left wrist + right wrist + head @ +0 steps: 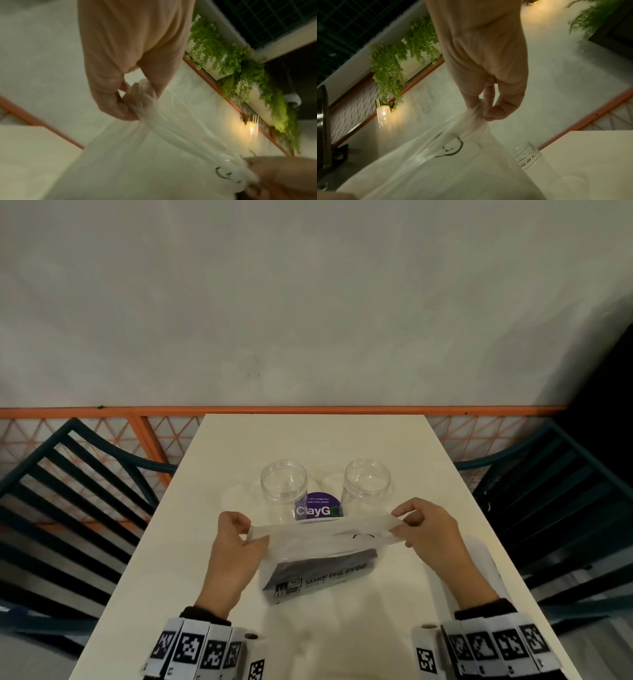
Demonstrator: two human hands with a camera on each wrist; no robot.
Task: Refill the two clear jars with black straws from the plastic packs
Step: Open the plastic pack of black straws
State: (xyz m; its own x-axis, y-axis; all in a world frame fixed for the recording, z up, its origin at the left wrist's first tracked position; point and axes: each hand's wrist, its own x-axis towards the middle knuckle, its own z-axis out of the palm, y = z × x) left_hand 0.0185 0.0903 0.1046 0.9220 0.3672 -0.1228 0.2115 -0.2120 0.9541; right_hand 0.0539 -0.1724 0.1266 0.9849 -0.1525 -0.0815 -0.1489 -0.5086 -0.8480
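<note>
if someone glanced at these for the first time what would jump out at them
First, the plastic pack stretched taut between the left hand and right hand over the near middle of the white table, black straws dark inside it. Behind it stand two clear jars, open and empty, with a purple ClayGo sticker between them.

Café: slatted chairs (78, 508), hanging greenery (228, 65).
</note>
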